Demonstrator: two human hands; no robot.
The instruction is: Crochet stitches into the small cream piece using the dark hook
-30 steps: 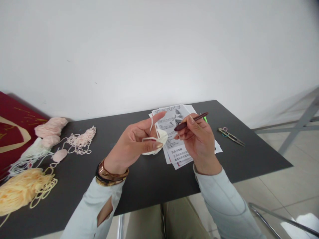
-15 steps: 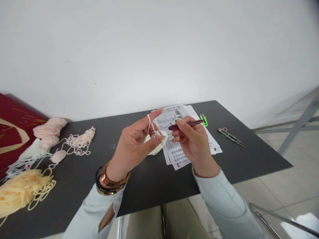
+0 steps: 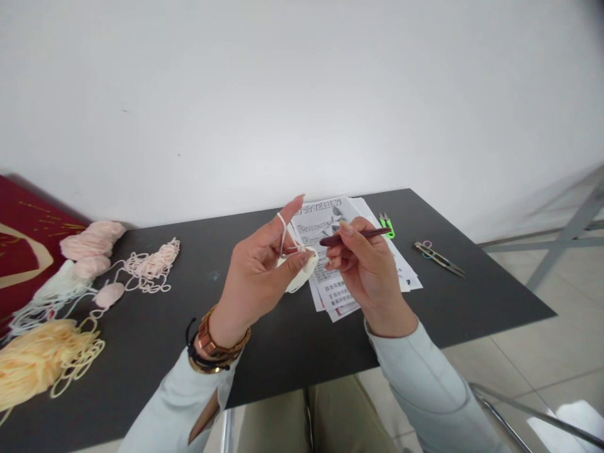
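Note:
My left hand [image 3: 259,277] pinches a small white crocheted piece [image 3: 302,275] between thumb and fingers, and a strand of white yarn [image 3: 283,231] loops round its raised index finger. My right hand [image 3: 370,270] grips a dark red crochet hook [image 3: 356,237] by its handle, close to the right of the white piece. The hook's thin metal tip is too small to make out clearly. Beneath and behind both hands lie printed sheets [image 3: 337,296], partly covered by the right hand.
Green-handled snips [image 3: 387,225] and metal scissors [image 3: 438,259] lie on the black table [image 3: 491,296] at the right. Pink yarn [image 3: 153,264], white yarn [image 3: 61,289] and yellow yarn [image 3: 42,358] lie at the left, beside a red bag [image 3: 23,245]. A white wall [image 3: 236,113] stands behind.
My left index finger has straightened and points further up. The left wrist and the white piece have tilted slightly. My right hand with the hook has shifted slightly right.

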